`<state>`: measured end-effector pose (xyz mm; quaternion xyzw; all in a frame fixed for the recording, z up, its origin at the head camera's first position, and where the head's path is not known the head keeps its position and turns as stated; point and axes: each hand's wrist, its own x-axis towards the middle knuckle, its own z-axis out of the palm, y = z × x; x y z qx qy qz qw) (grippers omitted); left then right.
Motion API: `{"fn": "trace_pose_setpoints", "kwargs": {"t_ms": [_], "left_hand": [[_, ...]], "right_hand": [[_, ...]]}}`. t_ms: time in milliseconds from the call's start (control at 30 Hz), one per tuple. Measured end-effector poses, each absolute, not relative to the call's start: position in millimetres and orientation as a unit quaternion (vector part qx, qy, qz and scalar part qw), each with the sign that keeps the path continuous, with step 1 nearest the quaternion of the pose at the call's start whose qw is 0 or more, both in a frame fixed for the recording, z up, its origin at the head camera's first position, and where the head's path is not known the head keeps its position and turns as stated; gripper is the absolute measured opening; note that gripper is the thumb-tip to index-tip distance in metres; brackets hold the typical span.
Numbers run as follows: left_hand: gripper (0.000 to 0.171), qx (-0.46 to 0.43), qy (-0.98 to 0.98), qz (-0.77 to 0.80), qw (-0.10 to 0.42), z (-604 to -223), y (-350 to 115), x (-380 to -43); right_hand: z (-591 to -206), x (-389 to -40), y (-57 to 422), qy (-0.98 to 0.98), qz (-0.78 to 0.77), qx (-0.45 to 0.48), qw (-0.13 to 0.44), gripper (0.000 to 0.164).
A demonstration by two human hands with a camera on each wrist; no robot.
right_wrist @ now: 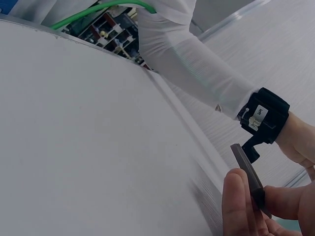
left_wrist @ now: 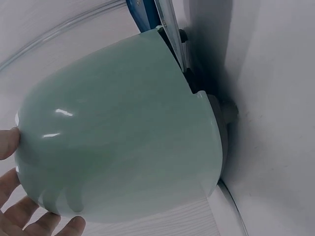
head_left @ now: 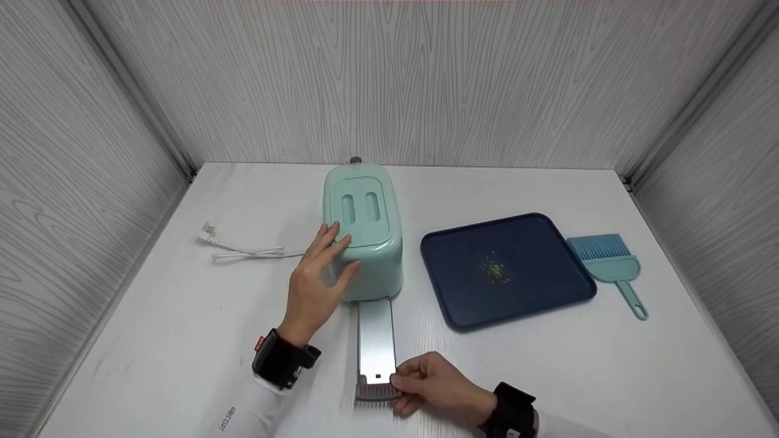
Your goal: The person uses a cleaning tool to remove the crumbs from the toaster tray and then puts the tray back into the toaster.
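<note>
A mint-green toaster (head_left: 365,267) stands in the middle of the table, its lid with two oblong recesses on top. My left hand (head_left: 313,292) rests against its near left upper edge, fingers spread. In the left wrist view, those fingertips (left_wrist: 44,223) touch the glossy end of the toaster. A long metal crumb tray (head_left: 376,340) sticks out from the low near end of the toaster. With thumb and fingers my right hand (head_left: 435,386) pinches the right corner of its grey ribbed handle. The handle's edge also shows in the right wrist view.
Right of the toaster lies a dark blue serving tray (head_left: 450,304) with a small heap of crumbs (head_left: 496,269). A teal hand brush (head_left: 611,267) lies at that tray's right edge. The toaster's white cord (head_left: 255,252) is on the left. Grey wood-grain panels (head_left: 401,85) enclose the table.
</note>
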<state>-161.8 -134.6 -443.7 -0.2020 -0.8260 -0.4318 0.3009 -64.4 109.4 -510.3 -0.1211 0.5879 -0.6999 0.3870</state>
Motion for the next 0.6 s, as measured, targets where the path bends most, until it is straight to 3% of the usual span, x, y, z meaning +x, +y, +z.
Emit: {"fn": "trace_pose_setpoints", "kwargs": {"t_ms": [600], "left_hand": [[0.044, -0.196, -0.826, -0.443, 0.289, -443.4, -134.3, -162.8]], "right_hand": [[-513.6, -71.4, 103.4, 0.581, -0.717, -0.117, 0.365, 0.021]]}}
